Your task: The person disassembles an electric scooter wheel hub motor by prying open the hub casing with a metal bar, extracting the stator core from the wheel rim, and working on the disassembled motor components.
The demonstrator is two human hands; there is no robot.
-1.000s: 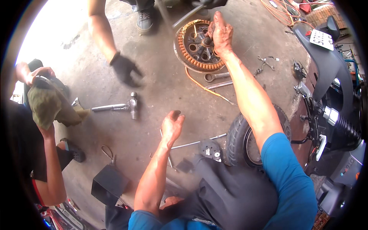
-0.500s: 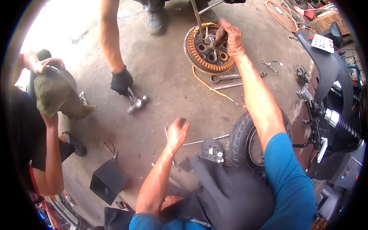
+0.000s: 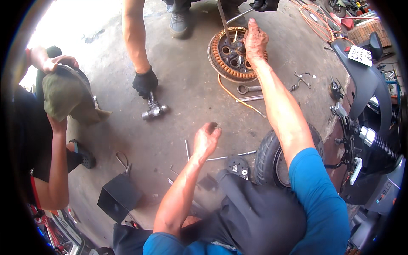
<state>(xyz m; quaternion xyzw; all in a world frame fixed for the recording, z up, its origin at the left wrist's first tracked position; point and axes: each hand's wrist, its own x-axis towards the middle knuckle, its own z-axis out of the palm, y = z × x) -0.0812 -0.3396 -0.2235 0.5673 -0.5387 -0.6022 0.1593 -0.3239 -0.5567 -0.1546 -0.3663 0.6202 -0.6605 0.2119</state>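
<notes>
My right hand (image 3: 256,44) is closed, thumb raised, over the right side of a round motor stator (image 3: 217,64) with brown coils and a ring of holes. Its curled fingers are beside the central axle (image 3: 242,49), and what they may grip is hidden. My left hand (image 3: 206,141) hangs above the floor with its fingers curled in; I see nothing in it. Across from me, a co-worker's black-gloved hand (image 3: 145,82) holds a ball-peen hammer (image 3: 154,111) near its head. The co-worker's other glove (image 3: 264,4) is by a metal rod (image 3: 239,17) reaching toward the stator, beside a flat bar (image 3: 222,15).
An orange cable (image 3: 229,94), a ring spanner (image 3: 250,89) and a tyred wheel (image 3: 264,158) lie nearby. On the left, another person holds an olive cloth (image 3: 63,95) near a black box (image 3: 117,199). A partly dismantled scooter (image 3: 365,89) stands on the right.
My left hand has risen slightly and moved right. My right hand stays by the axle, its fingers now less visible. The co-worker's hammer has shifted slightly away from me. The whole view has shifted a little.
</notes>
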